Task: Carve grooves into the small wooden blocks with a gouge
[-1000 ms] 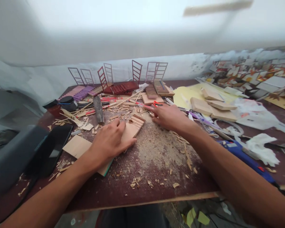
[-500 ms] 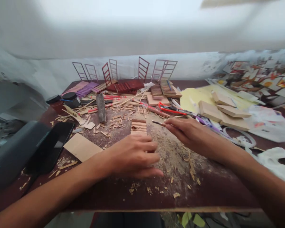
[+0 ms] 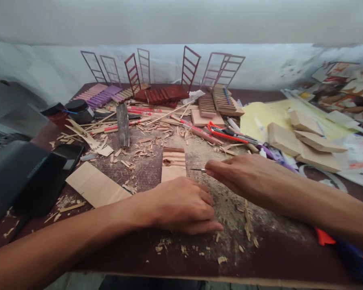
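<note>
A small pale wooden board [image 3: 173,173] lies on the table, with step-like ridges at its far part and a dark brown strip along its far edge. My left hand [image 3: 184,205] is closed over the board's near end, fingers curled; its fingertips are partly hidden. Just right of the board, my right hand [image 3: 232,173] pinches a thin paintbrush [image 3: 197,169] with a metal ferrule. The brush's dark tip points left, close to the board's right edge; I cannot tell whether they touch.
Shavings and sawdust surround the board. Behind it are a grey wood strip [image 3: 122,125], an orange utility knife [image 3: 226,133], and miniature stepped pieces with ladder-like frames [image 3: 190,68]. Plain wooden blocks [image 3: 282,139] sit at right; a flat board [image 3: 95,185] and a black phone [image 3: 48,173] at left.
My right hand has brought the paintbrush down and left, nearer the board's side. My left hand stays on the board, its fingers closer together. The camera view has tilted down.
</note>
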`<move>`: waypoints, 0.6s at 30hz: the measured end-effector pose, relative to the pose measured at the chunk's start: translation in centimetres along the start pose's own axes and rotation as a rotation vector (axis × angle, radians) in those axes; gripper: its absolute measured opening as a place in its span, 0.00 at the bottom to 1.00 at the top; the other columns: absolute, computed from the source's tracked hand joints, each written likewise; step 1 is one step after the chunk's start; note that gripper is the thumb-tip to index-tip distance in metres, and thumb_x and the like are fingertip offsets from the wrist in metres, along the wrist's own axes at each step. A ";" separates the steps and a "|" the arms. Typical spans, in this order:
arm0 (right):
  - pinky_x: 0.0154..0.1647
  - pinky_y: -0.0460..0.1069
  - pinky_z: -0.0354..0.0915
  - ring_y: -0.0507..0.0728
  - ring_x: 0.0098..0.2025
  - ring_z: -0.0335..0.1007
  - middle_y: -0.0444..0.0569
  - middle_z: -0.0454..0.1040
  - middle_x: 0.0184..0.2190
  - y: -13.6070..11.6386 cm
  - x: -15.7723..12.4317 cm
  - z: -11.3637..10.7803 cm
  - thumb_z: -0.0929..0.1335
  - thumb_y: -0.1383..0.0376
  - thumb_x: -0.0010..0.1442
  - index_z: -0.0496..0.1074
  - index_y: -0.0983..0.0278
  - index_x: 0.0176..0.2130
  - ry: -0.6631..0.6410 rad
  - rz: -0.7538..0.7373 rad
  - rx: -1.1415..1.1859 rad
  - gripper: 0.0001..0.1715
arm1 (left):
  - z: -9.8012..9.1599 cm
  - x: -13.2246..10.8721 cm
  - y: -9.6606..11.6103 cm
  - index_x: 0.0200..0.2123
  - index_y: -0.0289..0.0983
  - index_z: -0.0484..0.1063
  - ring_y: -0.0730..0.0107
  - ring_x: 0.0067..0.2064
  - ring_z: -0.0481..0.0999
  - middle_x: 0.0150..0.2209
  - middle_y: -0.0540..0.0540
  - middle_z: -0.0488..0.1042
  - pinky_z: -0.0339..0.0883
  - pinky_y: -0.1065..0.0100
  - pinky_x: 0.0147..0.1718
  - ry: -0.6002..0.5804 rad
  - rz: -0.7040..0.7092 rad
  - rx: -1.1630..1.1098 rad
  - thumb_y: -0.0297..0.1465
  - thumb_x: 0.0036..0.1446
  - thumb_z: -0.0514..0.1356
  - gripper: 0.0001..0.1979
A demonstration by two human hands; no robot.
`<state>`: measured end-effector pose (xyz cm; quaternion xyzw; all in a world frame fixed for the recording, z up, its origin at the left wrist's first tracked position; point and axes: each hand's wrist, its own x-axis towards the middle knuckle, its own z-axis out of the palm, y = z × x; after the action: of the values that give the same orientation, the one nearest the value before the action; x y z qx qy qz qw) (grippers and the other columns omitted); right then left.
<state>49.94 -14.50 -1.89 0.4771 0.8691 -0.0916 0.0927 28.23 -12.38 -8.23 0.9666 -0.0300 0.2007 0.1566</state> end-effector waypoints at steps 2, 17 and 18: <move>0.26 0.52 0.39 0.52 0.21 0.49 0.43 0.64 0.21 0.0 0.8 0.0 0.55 0.56 0.74 0.64 0.61 0.33 -0.030 -0.005 -0.020 0.21 | 0.0 0.0 -0.1 0.24 0.38 0.74 0.68 0.32 0.74 0.28 0.51 0.78 0.64 0.60 0.36 -0.003 -0.007 0.021 0.39 0.70 0.57 0.21; 0.28 0.51 0.39 0.53 0.25 0.54 0.44 0.67 0.28 1.1 1.7 0.1 0.65 0.73 0.63 0.64 0.61 0.37 0.098 -0.226 -0.198 0.07 | 0.2 0.2 -0.6 0.23 0.40 0.76 0.64 0.31 0.74 0.26 0.51 0.76 0.64 0.57 0.31 -0.033 -0.056 0.013 0.38 0.68 0.58 0.20; 0.28 0.50 0.40 0.53 0.25 0.56 0.45 0.68 0.29 1.0 1.6 0.0 0.65 0.73 0.63 0.64 0.61 0.38 0.122 -0.226 -0.202 0.08 | 0.2 0.2 -0.5 0.23 0.40 0.76 0.64 0.30 0.74 0.26 0.51 0.76 0.64 0.57 0.31 -0.036 -0.058 0.011 0.38 0.68 0.58 0.20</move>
<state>49.97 -12.67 -2.41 0.3693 0.9261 0.0155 0.0762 28.54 -11.94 -8.54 0.9713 -0.0035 0.1789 0.1566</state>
